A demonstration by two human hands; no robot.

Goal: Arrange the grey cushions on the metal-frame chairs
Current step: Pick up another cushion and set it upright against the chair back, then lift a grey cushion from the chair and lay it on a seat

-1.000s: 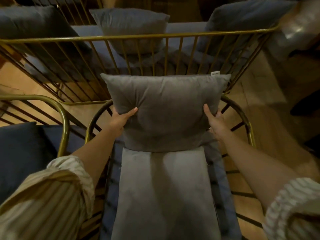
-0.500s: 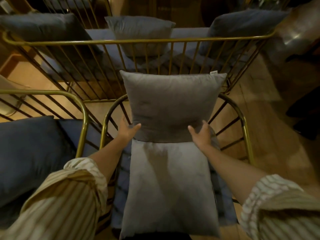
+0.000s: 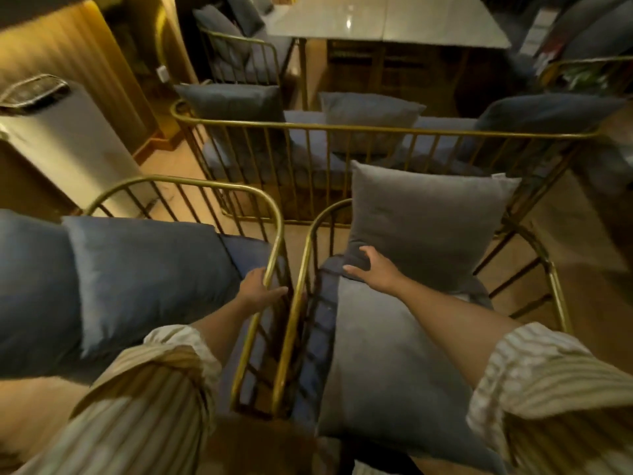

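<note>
An upright grey cushion (image 3: 428, 224) is propped against the back of the right metal-frame chair (image 3: 555, 289), its lower edge meeting a flat grey cushion (image 3: 387, 371) laid along the seat. The right hand (image 3: 375, 270) is pressed, fingers spread, on the upright cushion's lower left corner. The left hand (image 3: 258, 289) is curled around the gold rail of the neighbouring chair (image 3: 274, 234), where blue-grey cushions (image 3: 137, 269) are piled.

No text, brand, number or sign can be read here. A small white tag (image 3: 497, 175) sits at the top right corner of the upright grey cushion (image 3: 428, 221), too small to read.
</note>
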